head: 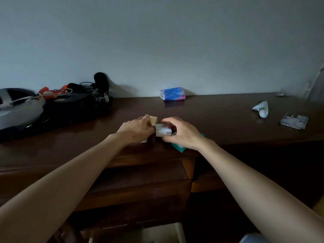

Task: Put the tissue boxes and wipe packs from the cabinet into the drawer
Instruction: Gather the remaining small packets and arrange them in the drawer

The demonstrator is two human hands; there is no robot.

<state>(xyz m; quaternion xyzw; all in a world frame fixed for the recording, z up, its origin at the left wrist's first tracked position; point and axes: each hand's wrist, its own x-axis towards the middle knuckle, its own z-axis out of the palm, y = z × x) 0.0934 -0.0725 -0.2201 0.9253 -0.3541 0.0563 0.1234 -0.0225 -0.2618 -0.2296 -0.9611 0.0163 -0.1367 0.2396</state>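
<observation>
Head view, dim light. A dark wooden desk (219,118) runs across the frame against a pale wall, and everything below is placed relative to the small white pack (163,131) that sits near the desk's front edge at the middle.

The left hand (135,129) lies just left of that white pack, its fingers (146,120) curled over a beige box (152,120) whose far corner shows past the knuckles; a thin ring is on one finger. A bit of white shows under the heel of this hand, too hidden to tell what it is.

The right hand (182,133) is on the white pack's right side, with its fingers (171,121) bent over the top of the pack and the thumb against its near edge, so it grips the pack. Under the right wrist lies a teal pack (180,149), flat on the desk and reaching its front edge.

Behind the white pack, well apart and close to the wall, lies a blue and pink tissue pack (172,93).

Far to the left of the white pack is a heap of a grey headset (19,109), dark cables and an orange item. Far to the right are a white controller (262,108) and a phone (293,121).

Below the white pack, under the desk's front edge, are dark drawer fronts (140,193).
</observation>
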